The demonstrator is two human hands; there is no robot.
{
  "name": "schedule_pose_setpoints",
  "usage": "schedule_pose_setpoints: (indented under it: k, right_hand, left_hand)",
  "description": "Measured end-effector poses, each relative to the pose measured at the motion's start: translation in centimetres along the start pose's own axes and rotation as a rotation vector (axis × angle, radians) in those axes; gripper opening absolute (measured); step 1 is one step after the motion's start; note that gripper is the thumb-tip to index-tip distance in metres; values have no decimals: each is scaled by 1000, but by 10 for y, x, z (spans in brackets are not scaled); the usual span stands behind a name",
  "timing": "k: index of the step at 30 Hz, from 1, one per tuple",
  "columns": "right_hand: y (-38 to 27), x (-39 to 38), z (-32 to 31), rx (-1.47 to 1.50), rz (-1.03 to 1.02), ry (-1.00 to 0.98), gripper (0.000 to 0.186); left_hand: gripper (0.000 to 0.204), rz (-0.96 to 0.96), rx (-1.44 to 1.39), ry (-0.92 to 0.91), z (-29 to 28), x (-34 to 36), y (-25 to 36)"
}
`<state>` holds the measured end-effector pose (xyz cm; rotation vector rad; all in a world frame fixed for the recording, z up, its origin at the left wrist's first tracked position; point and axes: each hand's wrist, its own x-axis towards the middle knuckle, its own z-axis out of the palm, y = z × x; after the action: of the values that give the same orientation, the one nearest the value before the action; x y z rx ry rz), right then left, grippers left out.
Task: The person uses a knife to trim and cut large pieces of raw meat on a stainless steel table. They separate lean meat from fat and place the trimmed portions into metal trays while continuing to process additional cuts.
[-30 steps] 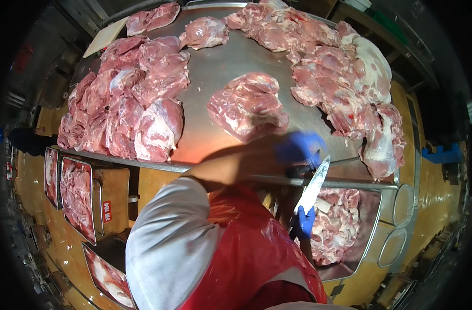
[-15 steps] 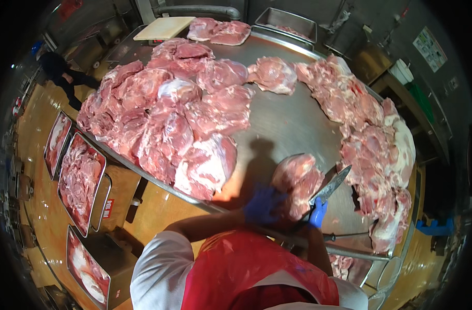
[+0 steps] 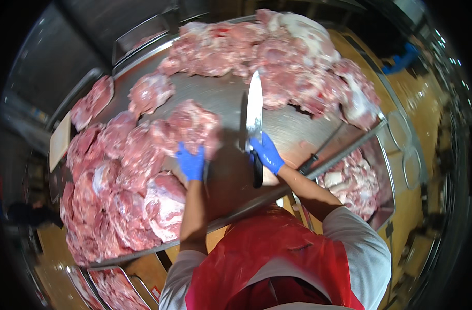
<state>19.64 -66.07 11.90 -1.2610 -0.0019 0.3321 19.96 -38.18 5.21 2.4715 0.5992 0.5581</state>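
Note:
My left hand (image 3: pixel 191 161), in a blue glove, has its fingers spread at the near edge of a raw meat piece (image 3: pixel 193 124). That piece lies against the right side of a large meat pile (image 3: pixel 125 196). My right hand (image 3: pixel 267 153), also blue-gloved, is closed around a long knife (image 3: pixel 254 106) where blade and black handle meet. The blade points away from me, over the metal table (image 3: pixel 223 95). Close to my right forearm lies a thin rod with a black handle (image 3: pixel 308 164).
A second row of meat (image 3: pixel 293 62) runs along the far and right edges. A lone piece (image 3: pixel 151 93) lies far left, near a white cutting board (image 3: pixel 60 142). A metal bin of trimmings (image 3: pixel 352 186) stands below the right edge, and trays of meat (image 3: pixel 117 287) at lower left.
My view has swung to the right. The meat piece that lay before me is gone from that spot. My left hand is now beside the left pile; the knife stays in my right.

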Motion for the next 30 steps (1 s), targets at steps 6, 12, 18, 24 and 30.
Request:
schedule_pose_setpoints:
  k: [6, 12, 18, 24, 30]
  right_hand:
    - [1, -190, -124, -310, 84, 426, 21]
    - [23, -318, -225, -89, 94, 916, 14]
    - [19, -368, -288, -113, -23, 1059, 17]
    - [31, -404, -318, 17, -31, 1186, 11]
    - [36, -381, -347, 14, -65, 1098, 8]
  left_hand:
    - [67, 473, 150, 221, 14, -25, 62]
    - [37, 1120, -405, -534, 59, -225, 233]
    - [33, 1130, -960, -620, 143, -263, 395]
    - [28, 1205, -774, -722, 156, -301, 421]
    - [23, 912, -635, -732, 151, -280, 353]
